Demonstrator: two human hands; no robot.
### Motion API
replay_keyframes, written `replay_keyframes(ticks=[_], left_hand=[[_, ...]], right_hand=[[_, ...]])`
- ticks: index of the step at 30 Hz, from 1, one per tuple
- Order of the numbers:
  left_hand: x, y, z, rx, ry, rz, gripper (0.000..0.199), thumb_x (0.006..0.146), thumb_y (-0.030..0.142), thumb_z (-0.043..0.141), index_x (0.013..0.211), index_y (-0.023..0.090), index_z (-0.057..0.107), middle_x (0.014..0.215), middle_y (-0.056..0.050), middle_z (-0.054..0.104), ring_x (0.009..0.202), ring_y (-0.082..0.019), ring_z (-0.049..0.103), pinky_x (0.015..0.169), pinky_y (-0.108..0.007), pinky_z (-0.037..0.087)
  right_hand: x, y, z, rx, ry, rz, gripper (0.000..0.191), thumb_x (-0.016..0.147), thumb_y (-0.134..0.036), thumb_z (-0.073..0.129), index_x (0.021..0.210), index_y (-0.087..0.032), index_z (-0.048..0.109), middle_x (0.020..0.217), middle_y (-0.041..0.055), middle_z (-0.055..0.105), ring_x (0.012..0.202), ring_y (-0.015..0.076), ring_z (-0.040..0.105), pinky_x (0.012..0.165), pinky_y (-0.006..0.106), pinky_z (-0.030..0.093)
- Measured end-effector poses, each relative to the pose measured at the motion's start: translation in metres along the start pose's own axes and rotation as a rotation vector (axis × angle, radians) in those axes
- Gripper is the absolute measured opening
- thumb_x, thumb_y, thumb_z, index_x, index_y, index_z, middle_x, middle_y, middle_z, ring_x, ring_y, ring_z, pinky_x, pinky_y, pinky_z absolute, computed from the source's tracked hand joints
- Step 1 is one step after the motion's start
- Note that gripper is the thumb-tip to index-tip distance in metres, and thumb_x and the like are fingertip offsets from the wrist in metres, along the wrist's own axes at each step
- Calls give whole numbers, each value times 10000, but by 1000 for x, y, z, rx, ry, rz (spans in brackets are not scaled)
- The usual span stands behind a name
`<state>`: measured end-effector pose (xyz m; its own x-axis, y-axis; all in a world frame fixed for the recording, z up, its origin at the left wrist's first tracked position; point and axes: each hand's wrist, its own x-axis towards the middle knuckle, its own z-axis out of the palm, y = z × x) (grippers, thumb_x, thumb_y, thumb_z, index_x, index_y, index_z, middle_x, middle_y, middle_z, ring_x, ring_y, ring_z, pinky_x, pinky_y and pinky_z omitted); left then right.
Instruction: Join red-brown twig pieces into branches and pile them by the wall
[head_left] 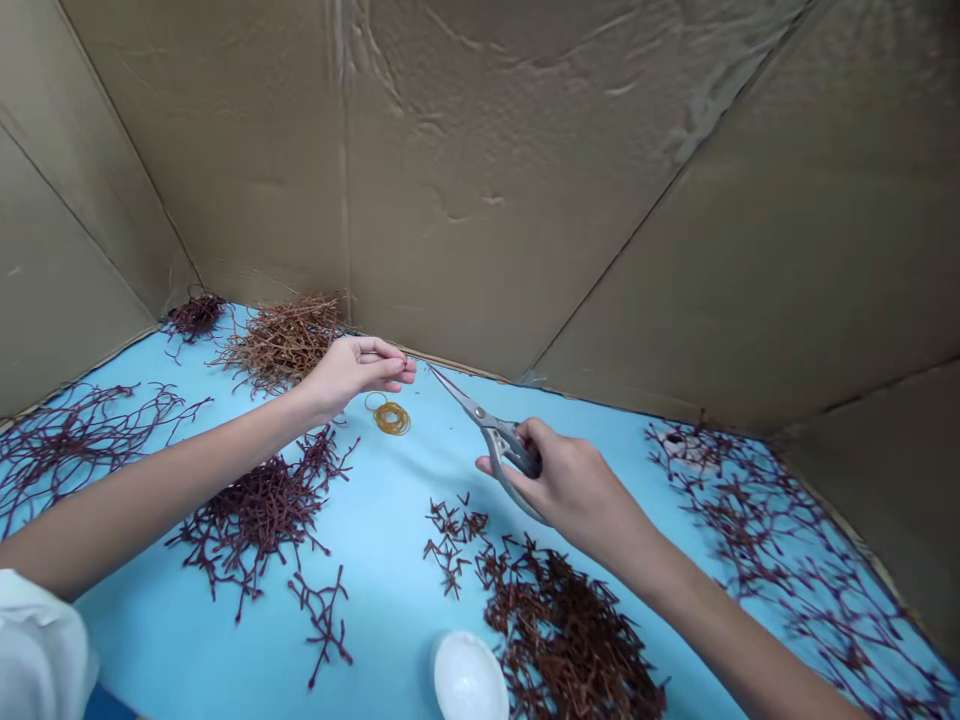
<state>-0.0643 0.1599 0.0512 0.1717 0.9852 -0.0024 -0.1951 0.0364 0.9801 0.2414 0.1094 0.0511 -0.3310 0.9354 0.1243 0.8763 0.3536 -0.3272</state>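
My right hand [562, 475] grips the handles of metal scissors [480, 412], whose blades point up and left. Just left of the blade tips, my left hand [371, 367] pinches a tiny reddish piece between thumb and fingers. Below the left hand lies a coil of yellow wire-like loops [391, 418]. Small cut brown pieces [574, 630] form a heap under my right arm, with scattered ones toward the middle. A pile of dark red branched stems [262, 510] lies below my left forearm, and one separate branched sprig [322, 615] is nearer the front.
A white bowl-like container [470, 680] stands at the front edge. Light brown stems [289, 340] and a dark tangle [196, 315] lie at the back left. More branched stems spread at far left [75, 440] and right [780, 540]. Cardboard walls [465, 200] enclose the blue surface [390, 540].
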Motion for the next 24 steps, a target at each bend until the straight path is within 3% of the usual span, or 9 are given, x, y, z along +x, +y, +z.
replay_keyframes(ticks=[3,7,12,18,24], left_hand=[[10,1,0,-37,-3,4,284,791,291,928,928,132,737,1087,-149,829,991,-230,810,893,-354,647],[17,2,0,-11,4,33,308,786,301,937,926,118,734,1029,-156,835,932,-227,815,877,-363,656],[21,0,3,20,24,86,322,800,304,933,960,99,743,1054,-173,832,911,-224,813,894,-394,659],[27,-7,6,-4,35,106,272,798,271,923,918,97,752,899,-122,827,839,-196,807,870,-362,664],[31,-7,3,39,64,110,272,774,247,935,916,91,763,868,-120,829,803,-198,814,855,-357,678]], right_hand=[[8,-8,3,-107,-34,14,433,971,-667,572,886,-280,395,636,-12,587,535,215,526,543,304,280],[15,-11,1,-213,-99,11,386,1039,-636,472,944,-267,406,659,13,622,572,261,599,546,318,258],[23,-13,1,-303,-79,-81,349,1080,-568,457,940,-250,435,976,109,735,737,290,706,583,337,260],[32,-19,3,-377,-160,-43,244,1093,-448,502,1000,-225,476,1047,119,758,802,298,737,590,338,223],[37,-22,0,-418,-188,-8,278,1104,-474,491,1039,-204,508,1089,132,766,841,304,742,593,337,209]])
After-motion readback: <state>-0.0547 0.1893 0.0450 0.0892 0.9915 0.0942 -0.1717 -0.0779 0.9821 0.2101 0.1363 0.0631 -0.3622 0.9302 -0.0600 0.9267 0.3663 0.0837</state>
